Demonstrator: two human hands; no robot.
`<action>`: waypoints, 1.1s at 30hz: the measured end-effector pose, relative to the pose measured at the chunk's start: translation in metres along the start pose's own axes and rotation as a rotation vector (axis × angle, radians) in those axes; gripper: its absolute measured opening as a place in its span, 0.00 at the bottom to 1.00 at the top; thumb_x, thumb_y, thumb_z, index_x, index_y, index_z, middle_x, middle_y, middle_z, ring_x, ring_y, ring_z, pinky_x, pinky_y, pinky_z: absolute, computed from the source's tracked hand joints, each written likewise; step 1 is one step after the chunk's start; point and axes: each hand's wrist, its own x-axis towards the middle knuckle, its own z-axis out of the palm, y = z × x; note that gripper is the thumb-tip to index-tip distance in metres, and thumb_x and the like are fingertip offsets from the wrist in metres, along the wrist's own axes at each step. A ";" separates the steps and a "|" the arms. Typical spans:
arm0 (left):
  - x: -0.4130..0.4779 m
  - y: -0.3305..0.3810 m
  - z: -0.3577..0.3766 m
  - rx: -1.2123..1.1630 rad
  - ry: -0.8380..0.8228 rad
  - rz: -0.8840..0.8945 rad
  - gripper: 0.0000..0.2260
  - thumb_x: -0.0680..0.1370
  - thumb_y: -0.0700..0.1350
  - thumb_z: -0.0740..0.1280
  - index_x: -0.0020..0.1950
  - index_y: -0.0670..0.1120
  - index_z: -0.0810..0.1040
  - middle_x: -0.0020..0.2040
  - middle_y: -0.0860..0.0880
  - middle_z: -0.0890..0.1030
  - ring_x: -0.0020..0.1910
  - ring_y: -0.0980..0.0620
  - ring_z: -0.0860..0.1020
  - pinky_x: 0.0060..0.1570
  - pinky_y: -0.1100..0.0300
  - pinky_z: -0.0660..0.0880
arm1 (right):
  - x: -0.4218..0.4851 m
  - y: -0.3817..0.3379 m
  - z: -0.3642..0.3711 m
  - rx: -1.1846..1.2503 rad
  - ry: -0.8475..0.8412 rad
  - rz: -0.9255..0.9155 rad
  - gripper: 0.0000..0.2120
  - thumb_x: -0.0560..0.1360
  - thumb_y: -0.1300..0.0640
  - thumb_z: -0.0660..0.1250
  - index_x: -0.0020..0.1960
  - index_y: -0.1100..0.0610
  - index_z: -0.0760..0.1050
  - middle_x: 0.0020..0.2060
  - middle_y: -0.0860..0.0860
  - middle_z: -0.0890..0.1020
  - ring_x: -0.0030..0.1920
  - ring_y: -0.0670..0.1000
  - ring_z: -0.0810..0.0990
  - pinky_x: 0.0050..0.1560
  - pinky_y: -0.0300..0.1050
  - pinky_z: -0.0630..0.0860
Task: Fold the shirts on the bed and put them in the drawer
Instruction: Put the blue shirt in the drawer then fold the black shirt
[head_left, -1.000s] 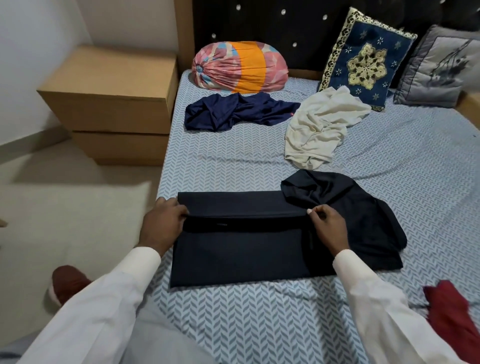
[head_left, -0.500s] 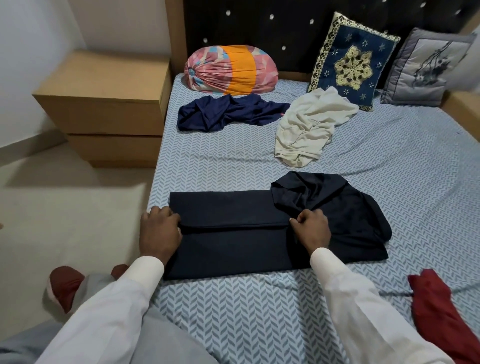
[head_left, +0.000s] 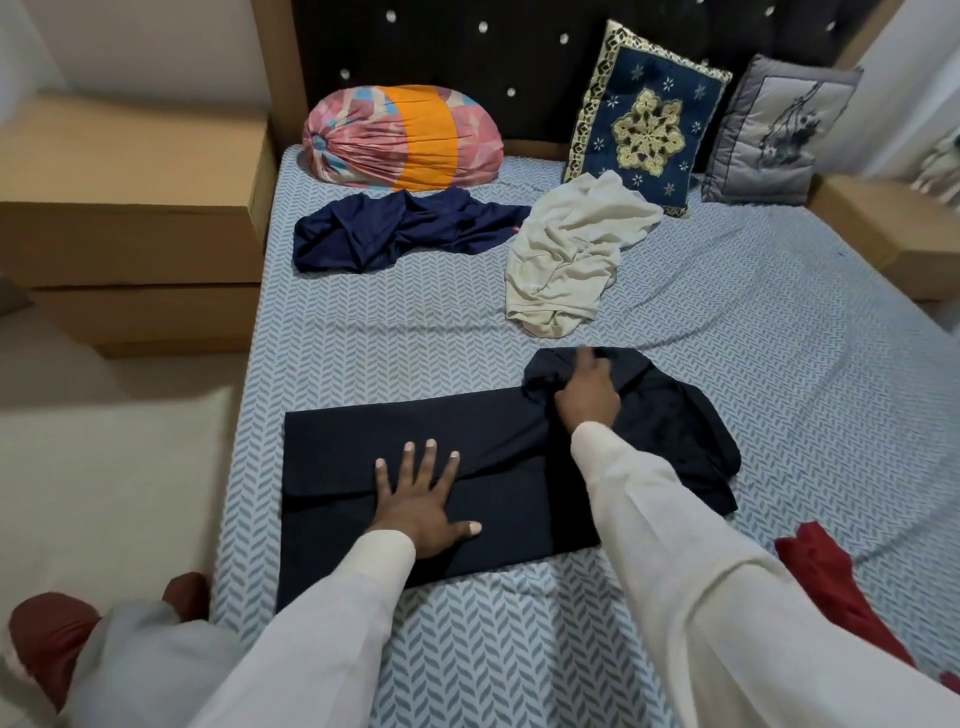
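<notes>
Left grip (head_left: 421, 499) released, flat on folded black shirt (head_left: 337, 467), fold edge under its fingers (head_left: 430, 460). Right grip (head_left: 587, 397) on bunched end (blurred, can't tell if clenched). Open bed (head_left: 389, 353) beyond left grip, up to navy shirt (head_left: 405, 228).

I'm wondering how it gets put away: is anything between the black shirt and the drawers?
Nothing visible: between the black shirt and the drawers lie only sheet and floor. The drawers look shut.
</notes>
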 end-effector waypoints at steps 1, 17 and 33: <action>0.000 -0.001 0.000 -0.003 0.001 0.000 0.46 0.72 0.75 0.55 0.78 0.58 0.32 0.77 0.49 0.27 0.75 0.43 0.26 0.69 0.33 0.28 | 0.005 0.012 -0.009 0.268 0.071 0.145 0.30 0.71 0.60 0.66 0.71 0.53 0.64 0.66 0.58 0.71 0.59 0.61 0.77 0.60 0.54 0.73; -0.006 -0.005 -0.015 0.031 0.315 -0.056 0.32 0.78 0.69 0.52 0.78 0.55 0.60 0.79 0.49 0.57 0.78 0.45 0.54 0.71 0.32 0.53 | -0.043 0.147 -0.044 0.821 0.542 0.616 0.26 0.67 0.55 0.61 0.65 0.60 0.71 0.60 0.60 0.76 0.58 0.61 0.76 0.59 0.51 0.70; 0.016 -0.091 -0.023 -0.008 0.100 -0.247 0.39 0.77 0.72 0.47 0.79 0.55 0.34 0.79 0.45 0.32 0.78 0.39 0.34 0.75 0.41 0.35 | 0.071 0.088 -0.062 0.364 -0.219 0.287 0.04 0.66 0.56 0.70 0.36 0.54 0.75 0.33 0.51 0.79 0.42 0.55 0.80 0.45 0.44 0.76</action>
